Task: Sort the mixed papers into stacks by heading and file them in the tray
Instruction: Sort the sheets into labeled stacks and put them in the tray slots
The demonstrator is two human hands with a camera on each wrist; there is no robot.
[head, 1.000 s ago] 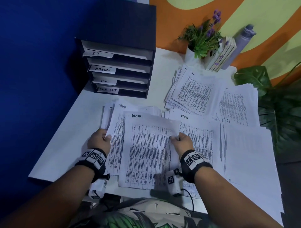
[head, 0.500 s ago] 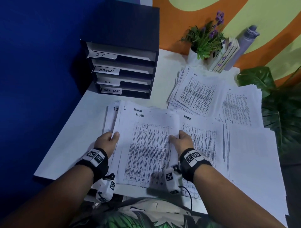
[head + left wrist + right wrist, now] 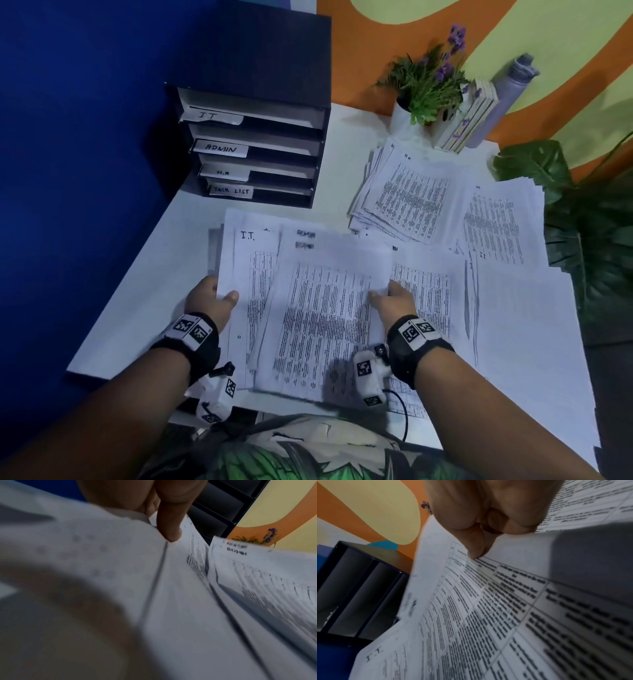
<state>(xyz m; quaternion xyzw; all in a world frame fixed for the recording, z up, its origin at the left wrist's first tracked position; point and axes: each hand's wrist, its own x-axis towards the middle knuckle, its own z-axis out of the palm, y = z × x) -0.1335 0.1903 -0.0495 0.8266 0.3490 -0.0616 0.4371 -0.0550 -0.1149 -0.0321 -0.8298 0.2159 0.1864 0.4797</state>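
1. The left hand [image 3: 209, 301] is now gripping the left edge of the mixed pile [image 3: 253, 308], thumb on top and the other fingers hidden under the paper; a second ago it was lying lower against that edge with knuckles up.
2. The right hand [image 3: 394, 301] is pinching the right edge of the top sheets [image 3: 325, 308], thumb against curled fingers, and has been drawing them rightward, so that an "I.T." sheet [image 3: 247, 236] is now showing on the left where a second ago it was mostly covered.
3. The top sheets are blurring with motion; their heading seems to read ADMIN, though smeared.
4. This likely means a batch is being peeled off the pile for the near stack [image 3: 424, 291] just right of the right hand.
5. Filing is not yet starting: the tray [image 3: 260, 102], far left, is showing slots labelled I.T., ADMIN, H.R and TASK LIST, none visibly holding sorted sheets.
6. On the white table [image 3: 144, 281], two more stacks are lying far right [image 3: 407, 195] and further right [image 3: 493, 222], with blank-looking sheets [image 3: 527, 342] near right.
7. A potted plant [image 3: 428, 85], small books [image 3: 472, 116] and a grey bottle [image 3: 503, 99] are standing at the far edge against an orange-and-yellow wall; a blue wall is running along the left.
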